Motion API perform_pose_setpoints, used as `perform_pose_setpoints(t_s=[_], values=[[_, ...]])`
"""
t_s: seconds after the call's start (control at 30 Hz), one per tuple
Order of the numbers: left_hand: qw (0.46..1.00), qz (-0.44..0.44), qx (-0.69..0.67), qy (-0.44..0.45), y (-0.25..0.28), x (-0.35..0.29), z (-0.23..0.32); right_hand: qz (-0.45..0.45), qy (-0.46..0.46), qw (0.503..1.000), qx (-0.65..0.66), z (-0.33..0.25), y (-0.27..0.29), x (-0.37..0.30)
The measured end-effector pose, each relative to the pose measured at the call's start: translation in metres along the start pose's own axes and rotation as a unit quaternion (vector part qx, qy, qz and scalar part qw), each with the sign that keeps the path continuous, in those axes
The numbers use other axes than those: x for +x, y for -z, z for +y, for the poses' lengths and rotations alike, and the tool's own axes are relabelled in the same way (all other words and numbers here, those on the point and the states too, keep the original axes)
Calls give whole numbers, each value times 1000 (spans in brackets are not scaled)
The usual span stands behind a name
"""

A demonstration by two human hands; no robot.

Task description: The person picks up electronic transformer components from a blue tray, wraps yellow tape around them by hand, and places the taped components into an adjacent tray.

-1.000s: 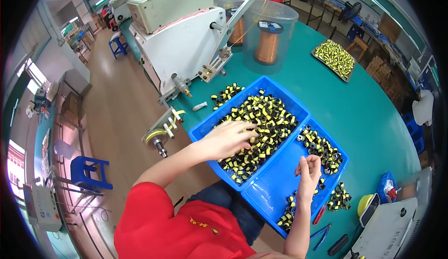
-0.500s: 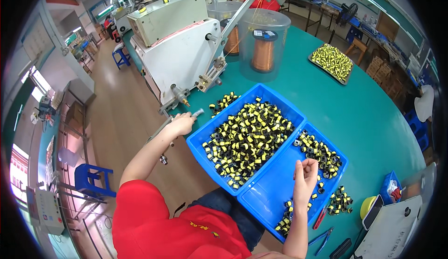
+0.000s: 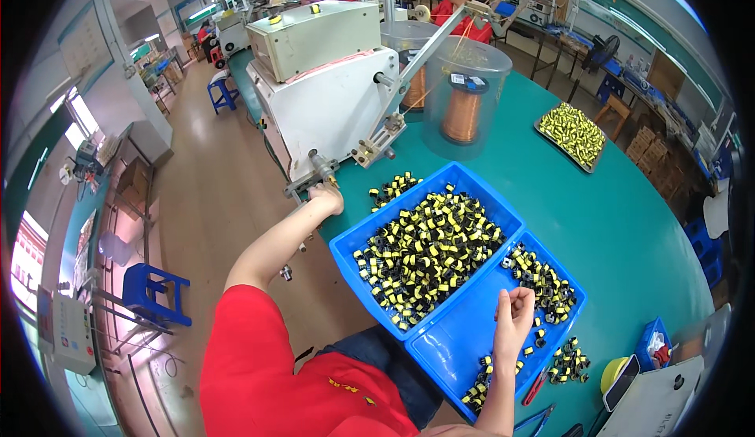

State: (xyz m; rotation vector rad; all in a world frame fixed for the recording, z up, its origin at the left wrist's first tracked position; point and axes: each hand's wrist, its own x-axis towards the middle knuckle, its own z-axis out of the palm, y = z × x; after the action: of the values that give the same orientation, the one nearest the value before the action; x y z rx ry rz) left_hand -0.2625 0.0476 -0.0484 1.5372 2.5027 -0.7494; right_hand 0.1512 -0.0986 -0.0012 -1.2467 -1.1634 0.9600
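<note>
My left hand (image 3: pixel 326 199) reaches to the metal spindle (image 3: pixel 322 167) on the front of the white winding machine (image 3: pixel 311 110). Its fingers are closed at the spindle's tip, hiding whatever they hold. Over the flatter blue tray (image 3: pixel 452 342), my right hand (image 3: pixel 514 317) is raised with thumb and fingertips pinched together; anything between them is too small to make out. Small black-and-yellow coils (image 3: pixel 543 283) lie along that tray's right side. A deeper blue bin (image 3: pixel 346 260), heaped with similar coils (image 3: pixel 429 252), stands between my hands.
Copper wire spools (image 3: pixel 462 114) stand in clear tubs behind the bin. A metal tray (image 3: pixel 586 168) of yellow pieces sits at the far right. Loose coils (image 3: pixel 568 361), a red-handled tool (image 3: pixel 535 387) and blue-handled pliers (image 3: pixel 536 419) lie on the green table. Another person (image 3: pixel 464 12) works beyond.
My left hand has gone up to the spindle's tip; the small greyish piece beside it is out of sight. My right hand stays pinched over the tray. The whole view has shifted slightly.
</note>
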Motion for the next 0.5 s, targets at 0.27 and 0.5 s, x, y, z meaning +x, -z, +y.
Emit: perform_pose_setpoints(t_s=[0.27,0.5], values=[[992,-59,-2,110,-5,29,0,1,-17,1000,9,4,2,1],[981,22,-9,191,-23,33,13,-14,-7,1000,8,4,-3,1]])
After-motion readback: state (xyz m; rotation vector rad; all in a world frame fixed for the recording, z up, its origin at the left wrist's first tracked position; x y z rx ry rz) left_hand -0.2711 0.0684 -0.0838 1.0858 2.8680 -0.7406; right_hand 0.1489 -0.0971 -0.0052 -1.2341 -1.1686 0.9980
